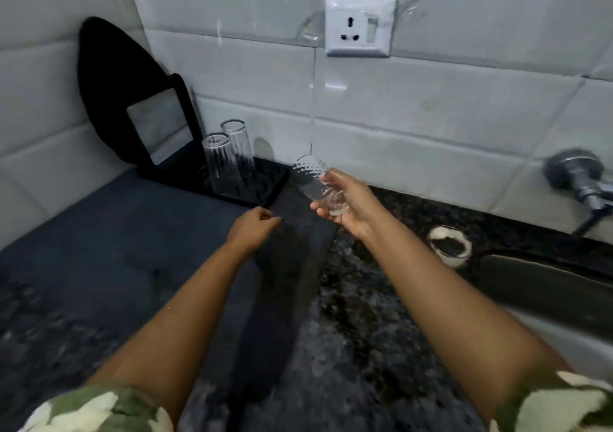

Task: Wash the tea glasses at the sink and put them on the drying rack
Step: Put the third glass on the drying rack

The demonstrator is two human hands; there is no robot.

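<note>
My right hand (348, 204) grips a clear ribbed tea glass (311, 179) by its base, tilted with the mouth up and to the left, just right of the black drying rack (262, 186). Two clear tea glasses (220, 163) stand upside down on the rack, side by side. My left hand (253, 227) hovers over the dark blue mat (116, 232) with fingers loosely curled and holds nothing. The sink (544, 285) lies at the right edge, with the tap (577, 182) on the wall above it.
A black board and a small framed mirror (156, 126) lean in the corner behind the rack. A small white bowl (449, 244) sits on the speckled granite counter (358, 299) near the sink. A wall socket (360, 28) is mounted on the white tiles.
</note>
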